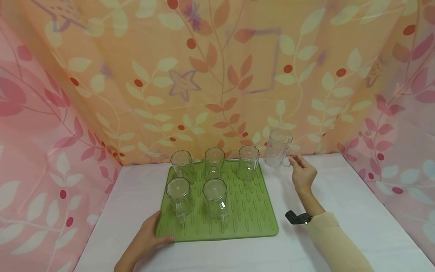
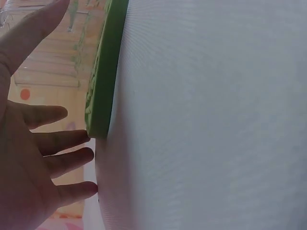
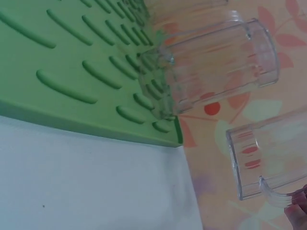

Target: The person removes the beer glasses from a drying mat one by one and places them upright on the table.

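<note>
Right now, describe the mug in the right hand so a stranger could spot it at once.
Start with the green mat on the white table. Past its far right corner, the right hand holds a clear mug by its handle. The other five mugs stand on the mat; only this one is off it and in a hand.

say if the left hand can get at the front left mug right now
Probably yes: the left hand is at the near left corner of the green mat, holding no mug, and nothing stands between it and the front left mug.
</note>
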`<action>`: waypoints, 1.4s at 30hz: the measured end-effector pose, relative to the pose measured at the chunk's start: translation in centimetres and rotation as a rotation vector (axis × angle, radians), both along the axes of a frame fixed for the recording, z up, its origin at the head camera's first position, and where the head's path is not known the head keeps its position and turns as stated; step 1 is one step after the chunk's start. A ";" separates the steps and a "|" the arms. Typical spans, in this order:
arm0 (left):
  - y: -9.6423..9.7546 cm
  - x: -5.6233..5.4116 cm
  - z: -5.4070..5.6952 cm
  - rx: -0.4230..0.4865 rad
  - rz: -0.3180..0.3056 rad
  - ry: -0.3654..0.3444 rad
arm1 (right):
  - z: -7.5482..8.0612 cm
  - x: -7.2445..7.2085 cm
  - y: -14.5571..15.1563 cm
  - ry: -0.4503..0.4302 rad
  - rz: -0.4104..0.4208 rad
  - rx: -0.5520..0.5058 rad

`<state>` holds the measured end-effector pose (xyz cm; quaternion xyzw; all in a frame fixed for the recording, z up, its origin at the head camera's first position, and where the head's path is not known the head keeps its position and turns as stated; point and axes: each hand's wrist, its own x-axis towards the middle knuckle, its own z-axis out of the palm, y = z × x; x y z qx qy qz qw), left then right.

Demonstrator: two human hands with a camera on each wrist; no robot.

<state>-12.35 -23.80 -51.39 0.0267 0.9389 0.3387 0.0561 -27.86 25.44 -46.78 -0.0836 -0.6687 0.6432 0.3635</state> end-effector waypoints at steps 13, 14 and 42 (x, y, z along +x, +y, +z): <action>-0.4 0.0 -0.2 -0.034 0.007 -0.067 | -3.4 -1.8 -0.2 -0.045 -0.118 0.079; -0.4 0.0 -0.1 -0.040 0.009 -0.072 | -3.6 -2.0 -0.2 -0.047 -0.121 0.082; -0.4 -0.2 -0.3 -0.106 0.038 -0.109 | -6.0 -2.8 -0.6 -0.086 -0.133 0.134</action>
